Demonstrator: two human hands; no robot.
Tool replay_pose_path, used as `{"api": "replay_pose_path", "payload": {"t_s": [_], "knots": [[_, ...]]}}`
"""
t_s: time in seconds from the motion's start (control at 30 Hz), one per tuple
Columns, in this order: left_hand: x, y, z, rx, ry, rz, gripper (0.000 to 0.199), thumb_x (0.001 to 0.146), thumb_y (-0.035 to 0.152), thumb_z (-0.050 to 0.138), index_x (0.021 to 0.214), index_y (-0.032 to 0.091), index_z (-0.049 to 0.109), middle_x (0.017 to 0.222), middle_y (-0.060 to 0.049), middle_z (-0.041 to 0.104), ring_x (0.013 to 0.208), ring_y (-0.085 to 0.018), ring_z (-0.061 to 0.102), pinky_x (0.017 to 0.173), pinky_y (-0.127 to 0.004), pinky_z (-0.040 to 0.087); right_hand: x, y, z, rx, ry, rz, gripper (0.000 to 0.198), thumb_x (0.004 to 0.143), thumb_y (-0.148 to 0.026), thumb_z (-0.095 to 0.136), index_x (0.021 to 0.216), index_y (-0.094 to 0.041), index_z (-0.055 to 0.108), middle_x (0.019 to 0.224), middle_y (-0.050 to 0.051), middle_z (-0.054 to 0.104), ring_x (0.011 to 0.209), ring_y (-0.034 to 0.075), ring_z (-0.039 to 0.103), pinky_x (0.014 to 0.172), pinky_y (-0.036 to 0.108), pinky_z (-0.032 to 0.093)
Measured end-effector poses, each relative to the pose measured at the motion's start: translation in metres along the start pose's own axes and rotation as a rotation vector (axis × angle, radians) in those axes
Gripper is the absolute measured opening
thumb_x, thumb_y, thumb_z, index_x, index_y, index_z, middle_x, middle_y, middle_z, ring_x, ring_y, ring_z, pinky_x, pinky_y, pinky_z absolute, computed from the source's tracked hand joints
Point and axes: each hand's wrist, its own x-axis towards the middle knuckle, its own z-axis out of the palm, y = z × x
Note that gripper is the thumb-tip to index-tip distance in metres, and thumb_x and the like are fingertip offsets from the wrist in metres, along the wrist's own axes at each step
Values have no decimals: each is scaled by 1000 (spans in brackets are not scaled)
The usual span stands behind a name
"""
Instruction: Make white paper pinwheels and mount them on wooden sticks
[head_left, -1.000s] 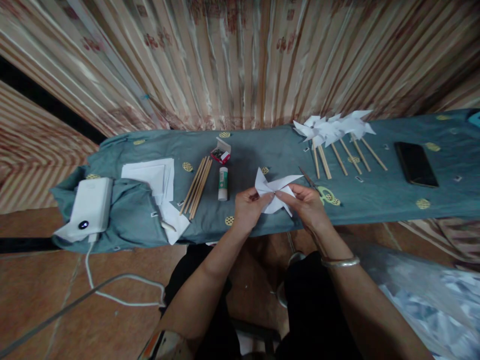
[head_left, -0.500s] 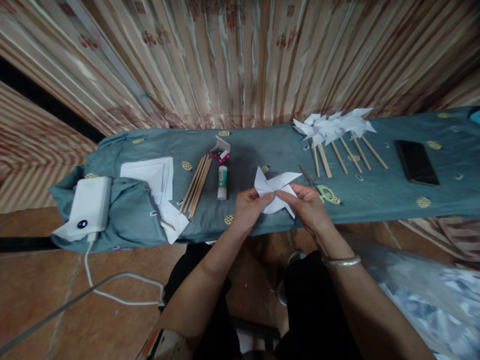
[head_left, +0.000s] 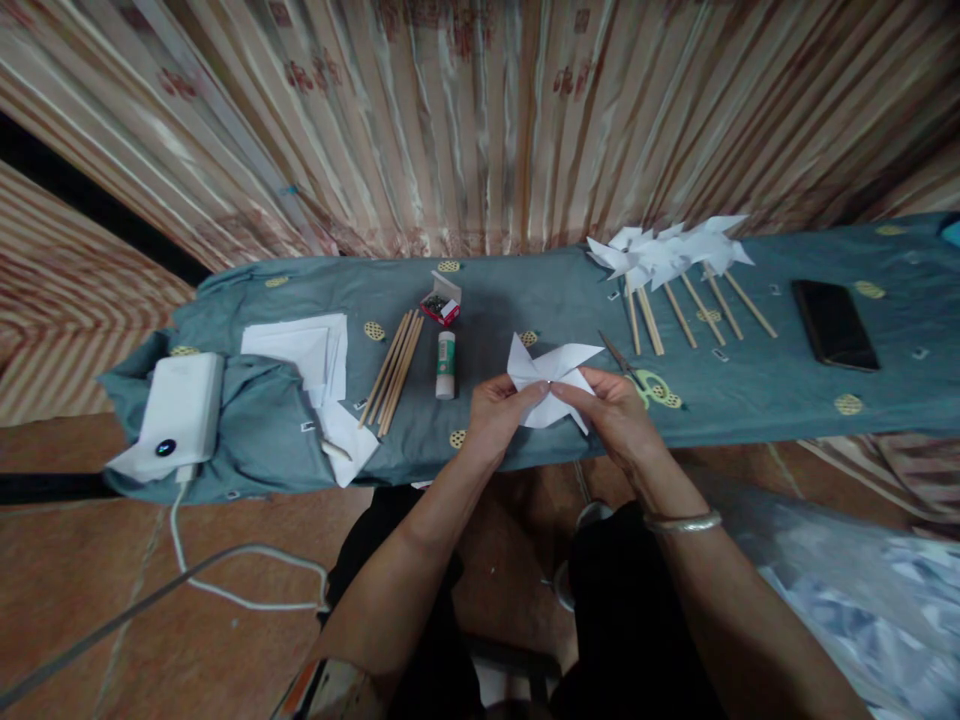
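A white paper pinwheel is held between both hands above the near edge of the cloth-covered table. My left hand pinches its left side, thumb toward the middle. On the other side my right hand grips it, its thumb also reaching the centre. A small shiny spot, like a pin head, shows between the two thumb tips. The fingers behind the paper are hidden. Close to my right hand lie scissors with green handles. Left of my hands a glue stick lies near an open box of pins.
Several wooden sticks and white paper sheets lie to the left, beside a white power bank with a cable. Finished pinwheels on sticks and a phone are at the right. A plastic bag stands on the floor.
My thumbs have shifted slightly apart, and the shiny spot at the pinwheel's centre shows more clearly. Both hands keep their hold in nearly the same place.
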Motion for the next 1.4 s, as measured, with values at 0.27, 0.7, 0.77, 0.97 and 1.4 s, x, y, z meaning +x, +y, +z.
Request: {"api": "replay_pose_path", "payload": {"t_s": [0.27,0.7,0.77,0.97,1.4], "knots": [[0,0,0,-34,-26,-52,28,47,30,86,65,13,72,61,-2,69,53,-10,56,55,-23,42,0,1,0,13,-9,9,28,57,-40,84,71,-19,71,65,0,72,52,13,60,54,26,46],[-1,0,-3,-29,-31,-24,30,48,32,86,66,13,72,60,-2,68,54,-11,58,57,-24,44,1,5,0,22,-28,27,29,58,-41,84,75,-20,73,69,0,74,54,14,62,54,27,48],[-1,0,-4,-34,-36,-22,30,48,33,86,66,13,72,61,-2,69,55,-11,58,57,-24,44,2,7,0,18,-35,20,28,60,-41,83,76,-20,73,70,0,74,55,14,62,55,26,48],[-1,1,-6,-29,-21,-4,33,46,35,87,66,13,72,60,-2,69,52,-11,57,55,-24,43,4,8,1,14,-71,16,28,60,-42,83,76,-21,73,71,-1,74,56,13,62,57,25,49],[-2,6,-9,3,-29,3,34,47,37,88,66,13,73,61,-3,70,53,-12,57,55,-24,43,2,2,6,22,-72,22,32,54,-42,86,75,-21,73,71,-1,74,56,13,62,59,26,49]]}}
